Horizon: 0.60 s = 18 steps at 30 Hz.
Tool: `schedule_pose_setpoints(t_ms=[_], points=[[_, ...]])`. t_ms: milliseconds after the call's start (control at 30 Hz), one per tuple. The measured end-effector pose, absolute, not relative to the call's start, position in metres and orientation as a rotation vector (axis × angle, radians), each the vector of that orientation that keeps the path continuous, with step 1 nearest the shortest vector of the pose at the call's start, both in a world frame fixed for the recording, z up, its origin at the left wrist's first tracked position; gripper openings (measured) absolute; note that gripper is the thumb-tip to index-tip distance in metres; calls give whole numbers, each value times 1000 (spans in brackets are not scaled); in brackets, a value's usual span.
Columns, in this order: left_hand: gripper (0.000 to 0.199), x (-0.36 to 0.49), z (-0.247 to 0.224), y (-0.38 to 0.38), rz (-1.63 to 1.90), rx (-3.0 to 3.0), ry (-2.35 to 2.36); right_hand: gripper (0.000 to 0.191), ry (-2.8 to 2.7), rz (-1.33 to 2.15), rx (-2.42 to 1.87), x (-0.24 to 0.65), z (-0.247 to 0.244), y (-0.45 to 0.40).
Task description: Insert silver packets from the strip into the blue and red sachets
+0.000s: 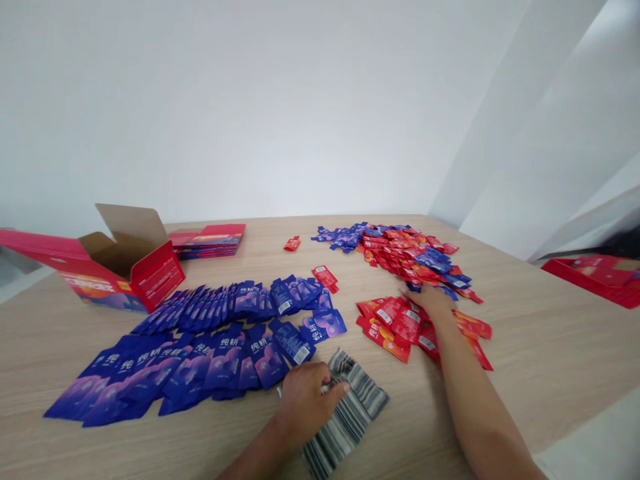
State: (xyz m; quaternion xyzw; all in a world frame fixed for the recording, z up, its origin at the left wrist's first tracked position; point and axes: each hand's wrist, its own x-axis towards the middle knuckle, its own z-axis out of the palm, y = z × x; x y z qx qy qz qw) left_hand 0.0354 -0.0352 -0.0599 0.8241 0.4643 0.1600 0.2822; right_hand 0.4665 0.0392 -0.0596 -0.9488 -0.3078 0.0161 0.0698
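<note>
Currently I'm pinching a grey striped cloth [356, 401] between the thumb and fingers of the left hand [309, 399]. With the right hand [431, 300] I'm reaching to the near edge of a mixed heap [400, 252]; I can't tell whether its fingers are gripping anything. Loose red packets [407, 324] are lying just beside those fingers. Blue packets [227, 360] are lying in rows left of the left fingers, and farther that way an open box [159, 275] is standing on the bench [540, 353].

White wall [280, 120] (plain) behind wooden table [545, 333]
</note>
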Motion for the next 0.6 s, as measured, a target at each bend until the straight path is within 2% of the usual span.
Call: schedule_pose_setpoints(t_ms=[100, 267, 333, 600], points=[[32, 36, -58, -35, 414, 2207, 1255, 84, -833, 89, -2914, 458, -56, 47], [31, 36, -59, -36, 430, 2199, 1230, 47, -1044, 81, -2913, 448, -47, 52], [31, 36, -59, -36, 427, 2193, 1233, 38, -1182, 40, -2880, 442, -44, 52], [32, 34, -59, -36, 427, 2210, 1211, 36, -1336, -61, -2824, 423, -26, 52]])
